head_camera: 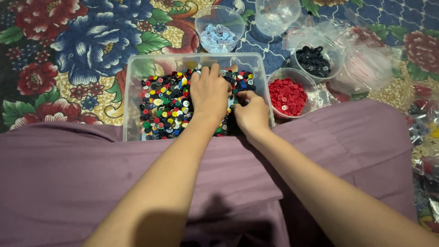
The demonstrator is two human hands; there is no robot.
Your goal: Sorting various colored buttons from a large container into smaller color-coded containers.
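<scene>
In the clear rectangular tub [132, 91] set against the lap, a deep heap of mixed buttons [164, 107] is being worked through by both hands. The left hand [209, 93] is laid palm-down over the middle of the heap, its fingers [211, 73] curled together into the buttons; whether anything is actually pinched beneath them cannot be told. The right hand [251, 114] is pressed in at the tub's right side, just beside the left, fingertips drawn together as if on a single button (the button itself is hidden, so that is not certain).

Sorted piles are seen beyond: red buttons in a round bowl [288, 96] touching the tub's right wall, black ones in a bowl [313, 61] behind it, pale blue ones in a bowl [218, 36] at the top, and an empty clear bowl [274, 16] near that.

The risks are judged as follows. The red bowl is crowded hard against the right wrist, so it could be nudged or tipped by a careless lift, and reds would be scattered over the busy floral cloth [82, 55], where small buttons would be hard to spot. Buttons could also be flicked over the low rim by the digging fingers. A wrong colour could be dropped into a sorted bowl, since dark blue and black look alike in this light.
</scene>
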